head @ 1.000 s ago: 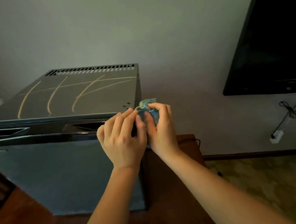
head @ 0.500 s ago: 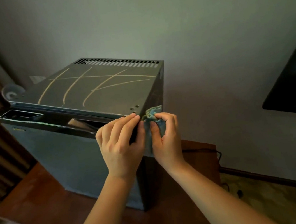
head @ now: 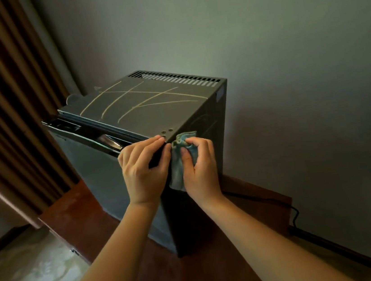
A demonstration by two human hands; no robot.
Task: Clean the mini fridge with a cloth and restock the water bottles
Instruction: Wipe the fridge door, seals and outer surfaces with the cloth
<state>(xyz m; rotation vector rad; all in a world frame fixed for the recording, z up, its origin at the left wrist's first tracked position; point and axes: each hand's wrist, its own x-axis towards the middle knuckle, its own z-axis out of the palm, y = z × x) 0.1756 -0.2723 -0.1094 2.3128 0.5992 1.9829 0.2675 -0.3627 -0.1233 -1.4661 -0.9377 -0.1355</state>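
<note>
Mini fridge (head: pixel 147 107): a dark grey metal box standing on the wooden worktop (head: pixel 76 216), near the wall (head: pixel 260 36); we look at it corner-on.
Fridge top: flat and matte, crossed by long pale curved scratches, with a row of narrow vent slots (head: pixel 178 77) along the back edge and two small round holes at the near corner.
Door (head: pixel 93 166): smooth grey front with a glossy black strip along its upper edge.
Cloth (head: pixel 176 172): small, soft and blue-green, bunched at the top and hanging in a short limp fold. It lies against the fridge's right side wall, just below the near top corner.
Right hand (head: pixel 198 164): the grip is pinching the cloth. The thumb presses it from the front and the curled fingers gather the bunched top, so most of the cloth sits left of and under the palm.
Left hand (head: pixel 142 169): the fingers lie nearly straight along the top front edge and the thumb reaches along the corner, with its tip just beside the cloth. This grip is laid on the fridge and pinches nothing.
Worktop: reddish-brown wood with a dull sheen.
Curtain (head: pixel 0 117): brown, in heavy vertical pleats, to our left.
Cable (head: pixel 293 213): thin and black, looping off the worktop's right end.
Floor (head: pixel 28 279): pale, mottled and slightly glossy.
</note>
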